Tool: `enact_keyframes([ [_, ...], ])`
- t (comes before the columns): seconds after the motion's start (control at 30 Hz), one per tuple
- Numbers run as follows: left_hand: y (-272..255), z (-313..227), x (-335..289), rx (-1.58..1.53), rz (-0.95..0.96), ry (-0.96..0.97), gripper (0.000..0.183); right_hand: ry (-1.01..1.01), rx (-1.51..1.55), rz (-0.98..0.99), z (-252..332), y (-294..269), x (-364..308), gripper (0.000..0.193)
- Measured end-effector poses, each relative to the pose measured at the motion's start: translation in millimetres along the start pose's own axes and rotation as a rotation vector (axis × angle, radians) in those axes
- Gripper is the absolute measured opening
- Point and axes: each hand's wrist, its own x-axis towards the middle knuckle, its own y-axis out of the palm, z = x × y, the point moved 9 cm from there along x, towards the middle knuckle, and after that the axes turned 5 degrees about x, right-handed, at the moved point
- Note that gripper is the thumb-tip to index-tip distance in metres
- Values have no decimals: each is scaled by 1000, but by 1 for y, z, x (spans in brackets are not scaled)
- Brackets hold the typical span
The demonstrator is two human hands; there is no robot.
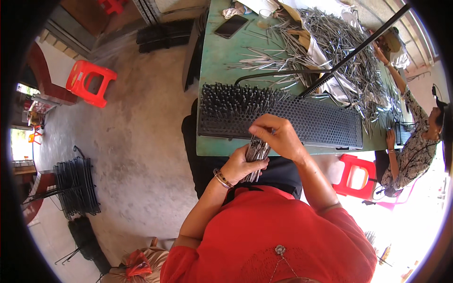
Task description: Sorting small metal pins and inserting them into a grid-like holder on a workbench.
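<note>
A person in red sat at a green table (217,54), in the upper middle of the frame. The left hand (241,165) was clenched around a bundle of metal rods (257,151) at the centre, just below the table edge. The right hand (282,136) curled over the bundle's top; whether its fingers pinched a rod, one cannot tell. Above them lay a black tray (325,121) full of holes. Judging by the tray, the work was partly done: upright rods (236,101) crowded its left part, while open holes remained across the right. A large heap of rods (337,42) covered the upper right. A black bar (373,38) slanted across the view of it, perhaps hindering reach. A phone (231,26) lay upper left on the table; a co-worker (409,155) sat far right.
</note>
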Motion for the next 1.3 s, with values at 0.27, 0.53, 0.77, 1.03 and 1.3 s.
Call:
enact_keyframes([
  [0.27,-4,21,2,-418,-24,-121,22,-312,-178,-411,33,-31,15,18],
  [0.53,-8,22,-5,-479,-61,-119,22,-513,-415,-437,49,-13,21,17],
  [0.77,-11,21,-8,-442,-72,-85,22,-566,-499,-415,42,-7,21,22],
  [1.03,-23,22,-13,-508,-184,-30,17,-588,-783,-264,47,9,20,26],
  [1.3,-29,19,-18,-516,-239,-17,17,-580,-803,-246,47,15,22,27],
])
